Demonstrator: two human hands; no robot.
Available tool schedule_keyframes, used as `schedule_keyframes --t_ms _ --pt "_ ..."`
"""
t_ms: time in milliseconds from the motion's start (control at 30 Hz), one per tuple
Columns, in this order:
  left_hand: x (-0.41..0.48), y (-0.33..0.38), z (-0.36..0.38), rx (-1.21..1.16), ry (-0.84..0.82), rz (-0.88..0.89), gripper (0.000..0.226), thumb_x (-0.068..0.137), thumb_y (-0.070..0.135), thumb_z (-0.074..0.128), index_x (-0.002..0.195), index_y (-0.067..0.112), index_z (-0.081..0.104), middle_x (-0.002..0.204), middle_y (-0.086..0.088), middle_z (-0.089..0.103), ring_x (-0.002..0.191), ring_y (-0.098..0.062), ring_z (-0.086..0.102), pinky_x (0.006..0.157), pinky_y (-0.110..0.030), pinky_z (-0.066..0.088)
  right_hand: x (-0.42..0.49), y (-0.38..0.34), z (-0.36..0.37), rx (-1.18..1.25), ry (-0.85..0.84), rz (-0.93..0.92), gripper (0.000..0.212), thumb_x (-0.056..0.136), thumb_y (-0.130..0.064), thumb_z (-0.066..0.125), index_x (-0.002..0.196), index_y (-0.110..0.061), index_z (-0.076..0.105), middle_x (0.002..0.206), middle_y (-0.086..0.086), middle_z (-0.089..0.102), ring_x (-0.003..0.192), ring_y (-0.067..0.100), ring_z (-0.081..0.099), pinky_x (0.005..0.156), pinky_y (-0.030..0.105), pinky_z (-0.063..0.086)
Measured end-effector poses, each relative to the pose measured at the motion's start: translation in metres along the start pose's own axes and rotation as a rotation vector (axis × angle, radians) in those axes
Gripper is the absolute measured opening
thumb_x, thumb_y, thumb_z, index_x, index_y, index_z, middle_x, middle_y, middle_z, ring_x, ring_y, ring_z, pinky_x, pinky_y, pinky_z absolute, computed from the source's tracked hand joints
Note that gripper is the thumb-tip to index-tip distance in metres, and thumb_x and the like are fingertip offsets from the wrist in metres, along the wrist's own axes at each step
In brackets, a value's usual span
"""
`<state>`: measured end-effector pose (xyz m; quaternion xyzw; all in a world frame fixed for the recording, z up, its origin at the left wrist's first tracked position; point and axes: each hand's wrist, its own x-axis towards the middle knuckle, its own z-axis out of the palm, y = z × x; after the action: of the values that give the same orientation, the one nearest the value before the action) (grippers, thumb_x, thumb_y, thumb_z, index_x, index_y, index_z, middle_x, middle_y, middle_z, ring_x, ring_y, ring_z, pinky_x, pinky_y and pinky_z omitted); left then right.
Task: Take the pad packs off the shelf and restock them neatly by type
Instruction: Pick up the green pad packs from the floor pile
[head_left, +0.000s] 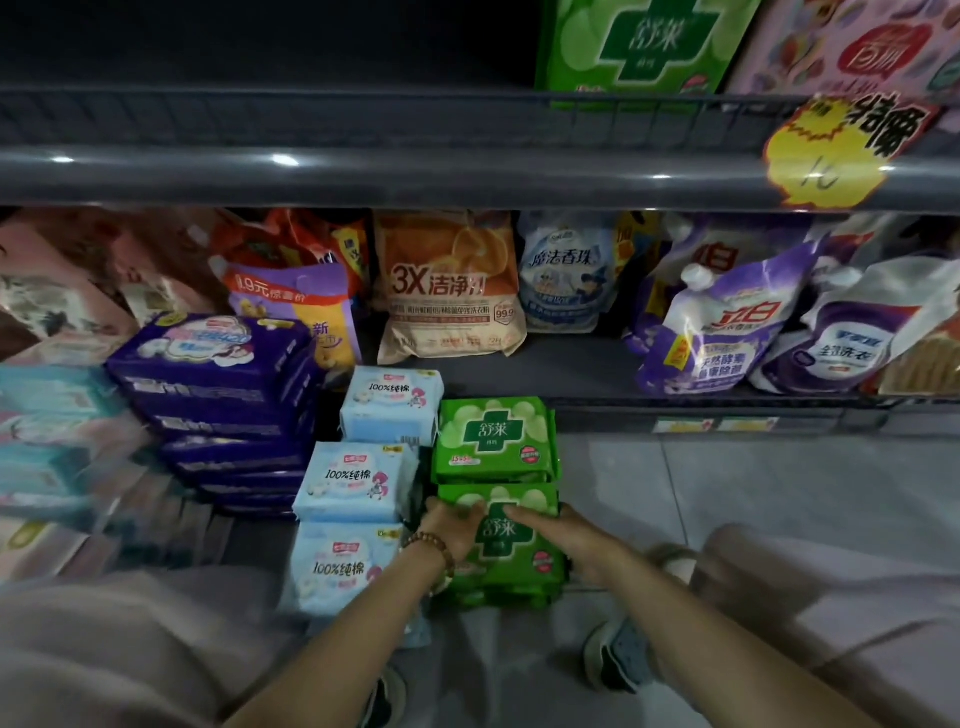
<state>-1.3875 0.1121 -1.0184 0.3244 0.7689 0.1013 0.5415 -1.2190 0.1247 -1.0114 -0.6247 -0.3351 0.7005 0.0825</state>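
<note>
Two stacks of green pad packs sit on the floor in front of the shelf. My left hand (451, 522) and right hand (563, 535) hold the near green pack (511, 558) by its left and right sides, fingers laid over its top. The far green pack (493, 439) lies just behind it. Left of them, three light blue pad packs (358, 480) lie in a row running away from me. A pile of dark purple pad packs (218, 379) stands further left.
The bottom shelf (571, 364) holds detergent bags in orange, white-blue and purple. An upper shelf rail (415, 171) carries a yellow price tag at the right. Pale blue and pink packs pile at the far left. My knees and shoes frame the grey tiled floor.
</note>
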Motion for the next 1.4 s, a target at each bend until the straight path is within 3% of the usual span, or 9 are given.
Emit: schedule_keyframes --t_ms 133,233,433,567,633,767,967,1100,1400 --pt "-0.027 0.031 -0.016 0.321 -0.12 0.047 0.085 0.092 0.057 0.045 0.144 -0.003 0.014 0.134 -0.012 0.048 0.116 -0.023 0.053 0.097 -0.032 0.044 -0.022 -0.027 -0.021 -0.099 -0.119 0.171 0.048 0.077 -0.044 0.075 0.114 -0.015 0.065 0.109 0.007 0.072 0.103 0.024 0.068 0.096 0.042 0.051" --pt "-0.052 0.069 -0.048 0.45 -0.116 0.193 0.081 0.095 0.056 0.038 0.147 -0.001 0.012 0.115 -0.007 0.056 0.096 -0.014 0.056 0.083 -0.025 0.047 -0.047 -0.067 -0.036 -0.209 -0.113 0.084 0.042 0.08 -0.047 0.07 0.111 -0.02 0.064 0.109 0.004 0.07 0.105 0.023 0.065 0.093 0.038 0.051" --pt "-0.026 0.101 -0.081 -0.019 0.108 0.419 0.057 0.087 0.043 0.062 0.128 0.01 0.039 0.127 -0.003 0.055 0.111 -0.021 0.055 0.096 -0.034 0.045 -0.047 -0.118 -0.04 0.026 0.075 -0.297 0.026 0.086 -0.039 0.067 0.107 -0.023 0.066 0.096 -0.003 0.073 0.08 0.008 0.07 0.062 0.018 0.053" --pt "0.002 0.087 -0.069 -0.248 0.018 0.261 0.035 0.088 0.035 0.065 0.111 0.013 0.052 0.116 0.003 0.062 0.099 -0.018 0.062 0.085 -0.027 0.049 0.001 -0.103 -0.03 0.061 0.229 -0.276 0.057 0.076 -0.053 0.072 0.119 -0.017 0.064 0.114 0.004 0.07 0.097 0.016 0.068 0.082 0.028 0.054" --pt "0.013 0.076 -0.059 -0.227 0.071 0.221 0.053 0.083 0.042 0.068 0.12 0.007 0.053 0.119 -0.002 0.062 0.103 -0.019 0.061 0.087 -0.029 0.049 0.018 -0.092 -0.03 0.098 0.269 -0.159 0.086 0.063 -0.07 0.072 0.131 -0.02 0.055 0.129 0.003 0.06 0.114 0.021 0.059 0.096 0.037 0.046" --pt "0.014 0.066 -0.043 -0.319 0.256 0.098 0.065 0.076 0.05 0.071 0.118 0.003 0.053 0.114 -0.004 0.059 0.103 -0.021 0.057 0.088 -0.029 0.046 0.036 -0.086 -0.034 0.245 0.074 -0.056 0.115 0.043 -0.076 0.079 0.14 -0.027 0.043 0.125 0.001 0.064 0.11 0.021 0.063 0.094 0.042 0.049" --pt "0.027 0.056 -0.041 -0.622 0.047 -0.135 0.13 0.034 0.078 0.077 0.138 0.009 0.039 0.135 -0.006 0.051 0.121 -0.028 0.052 0.106 -0.046 0.04 0.038 -0.082 -0.032 0.376 -0.114 -0.116 0.088 0.057 -0.057 0.081 0.132 -0.021 0.054 0.118 0.009 0.069 0.109 0.027 0.066 0.098 0.048 0.049" --pt "0.016 0.07 -0.045 -0.716 -0.237 -0.057 0.078 0.066 0.061 0.074 0.13 0.021 0.053 0.125 -0.007 0.06 0.123 -0.031 0.052 0.108 -0.048 0.037 0.035 -0.082 -0.032 0.383 -0.151 -0.143 0.072 0.068 -0.057 0.072 0.129 -0.02 0.059 0.119 0.01 0.068 0.113 0.028 0.064 0.104 0.05 0.043" --pt "0.038 0.058 -0.024 -0.539 -0.329 0.027 0.107 0.039 0.082 0.075 0.133 0.036 0.052 0.143 -0.002 0.048 0.13 -0.026 0.045 0.111 -0.053 0.029 -0.006 -0.071 -0.039 0.534 -0.112 -0.19 0.053 0.079 -0.042 0.062 0.126 -0.017 0.061 0.121 0.012 0.067 0.114 0.03 0.062 0.098 0.046 0.047"
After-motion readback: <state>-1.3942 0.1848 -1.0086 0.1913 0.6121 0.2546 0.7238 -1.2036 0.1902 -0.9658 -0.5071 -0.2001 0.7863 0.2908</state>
